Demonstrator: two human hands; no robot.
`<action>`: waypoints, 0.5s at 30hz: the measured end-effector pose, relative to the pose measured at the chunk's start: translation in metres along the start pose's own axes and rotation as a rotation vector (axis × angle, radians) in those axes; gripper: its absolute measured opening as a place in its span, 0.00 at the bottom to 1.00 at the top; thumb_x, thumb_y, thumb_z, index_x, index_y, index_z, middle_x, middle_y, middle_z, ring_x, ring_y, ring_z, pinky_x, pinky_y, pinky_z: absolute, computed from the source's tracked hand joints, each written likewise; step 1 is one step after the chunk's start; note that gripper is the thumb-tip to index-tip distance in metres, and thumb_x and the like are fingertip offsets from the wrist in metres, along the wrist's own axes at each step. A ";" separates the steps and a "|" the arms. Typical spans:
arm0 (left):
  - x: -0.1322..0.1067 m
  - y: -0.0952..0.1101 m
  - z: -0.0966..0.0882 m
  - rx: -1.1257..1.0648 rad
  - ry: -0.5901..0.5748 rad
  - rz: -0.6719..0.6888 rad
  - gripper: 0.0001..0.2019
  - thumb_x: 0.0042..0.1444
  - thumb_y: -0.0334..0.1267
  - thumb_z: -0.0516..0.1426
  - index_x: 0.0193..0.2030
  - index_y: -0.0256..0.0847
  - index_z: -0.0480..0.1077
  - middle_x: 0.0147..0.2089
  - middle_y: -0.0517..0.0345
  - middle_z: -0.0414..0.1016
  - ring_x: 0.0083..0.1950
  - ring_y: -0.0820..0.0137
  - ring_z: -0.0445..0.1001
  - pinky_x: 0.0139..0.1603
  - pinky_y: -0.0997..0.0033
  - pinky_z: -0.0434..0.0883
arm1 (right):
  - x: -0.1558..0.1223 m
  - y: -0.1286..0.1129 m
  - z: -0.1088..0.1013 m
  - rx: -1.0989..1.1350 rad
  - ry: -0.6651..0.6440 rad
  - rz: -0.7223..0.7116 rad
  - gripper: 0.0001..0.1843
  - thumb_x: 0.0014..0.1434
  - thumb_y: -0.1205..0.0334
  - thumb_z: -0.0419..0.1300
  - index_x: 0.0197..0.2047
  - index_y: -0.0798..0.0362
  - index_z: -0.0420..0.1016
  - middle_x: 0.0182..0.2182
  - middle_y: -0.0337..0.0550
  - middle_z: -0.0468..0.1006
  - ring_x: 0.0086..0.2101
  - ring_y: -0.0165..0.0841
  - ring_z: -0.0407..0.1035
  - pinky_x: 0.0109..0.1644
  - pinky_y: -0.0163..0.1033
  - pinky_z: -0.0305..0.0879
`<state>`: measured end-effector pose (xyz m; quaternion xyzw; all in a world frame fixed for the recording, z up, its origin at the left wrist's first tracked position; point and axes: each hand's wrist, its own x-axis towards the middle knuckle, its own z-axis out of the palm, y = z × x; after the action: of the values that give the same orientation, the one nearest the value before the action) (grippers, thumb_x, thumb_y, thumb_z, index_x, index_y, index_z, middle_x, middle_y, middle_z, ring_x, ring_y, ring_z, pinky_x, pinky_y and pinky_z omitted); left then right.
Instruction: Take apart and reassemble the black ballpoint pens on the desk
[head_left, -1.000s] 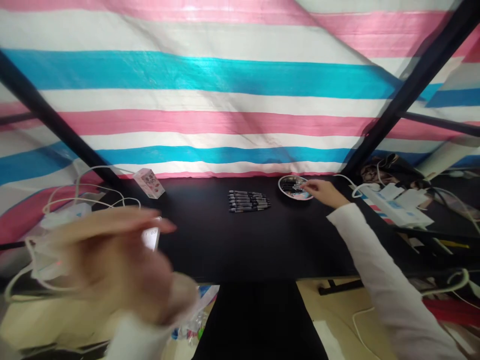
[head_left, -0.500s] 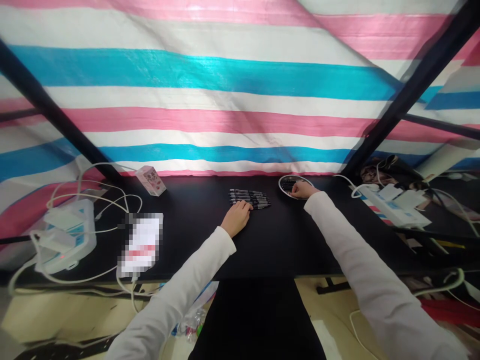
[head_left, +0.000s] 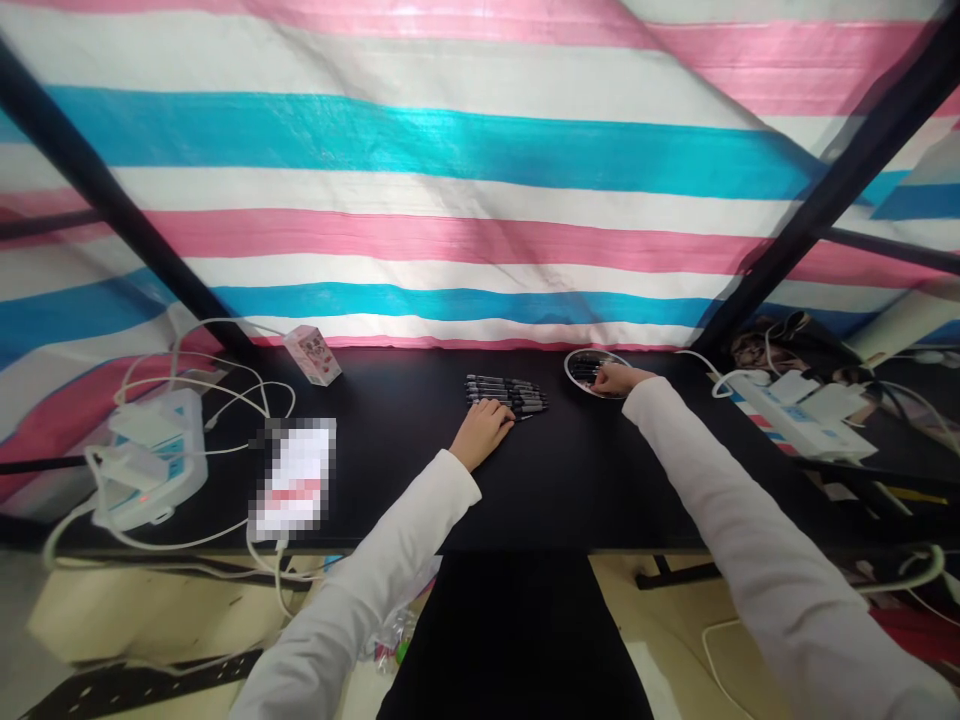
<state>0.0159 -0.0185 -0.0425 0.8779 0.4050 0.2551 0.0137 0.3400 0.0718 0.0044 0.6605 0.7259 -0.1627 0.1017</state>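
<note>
Two bare hands rest on a black bench (head_left: 390,500). The left hand (head_left: 482,432) lies flat, its fingers (head_left: 499,415) close together, their tips touching the near edge of a neat row of black pens (head_left: 506,393). The right hand (head_left: 616,379) reaches into a round dish (head_left: 568,370) just beside that row, its fingers (head_left: 602,378) bunched over more black pens (head_left: 583,372) inside; whether they pinch one cannot be told. A pink carton (head_left: 312,355) stands well to the left, near a white power strip (head_left: 154,460) and looping white cables (head_left: 214,321).
</note>
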 end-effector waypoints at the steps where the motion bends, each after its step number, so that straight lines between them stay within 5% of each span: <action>1: 0.000 0.000 -0.001 -0.012 -0.007 -0.003 0.07 0.61 0.38 0.52 0.39 0.40 0.68 0.38 0.55 0.69 0.42 0.66 0.65 0.46 0.65 0.63 | 0.000 0.002 0.000 0.008 -0.017 -0.008 0.15 0.51 0.54 0.57 0.25 0.55 0.77 0.22 0.43 0.75 0.25 0.30 0.68 0.29 0.32 0.58; 9: -0.003 -0.008 0.000 -0.233 -0.016 -0.049 0.06 0.57 0.39 0.56 0.37 0.39 0.69 0.35 0.57 0.67 0.39 0.69 0.66 0.44 0.69 0.65 | -0.009 0.009 -0.002 0.112 0.085 -0.010 0.10 0.47 0.56 0.60 0.22 0.55 0.72 0.21 0.40 0.72 0.25 0.31 0.66 0.30 0.34 0.59; 15: -0.004 -0.007 -0.002 -0.137 -0.008 -0.062 0.06 0.59 0.37 0.54 0.34 0.38 0.68 0.35 0.56 0.68 0.39 0.68 0.67 0.43 0.67 0.65 | -0.041 -0.013 -0.007 0.366 0.583 -0.095 0.06 0.51 0.61 0.57 0.32 0.53 0.64 0.26 0.39 0.72 0.26 0.30 0.65 0.32 0.34 0.61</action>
<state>0.0076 -0.0168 -0.0445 0.8631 0.4133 0.2781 0.0833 0.3319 0.0355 0.0272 0.6521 0.7130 -0.0993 -0.2378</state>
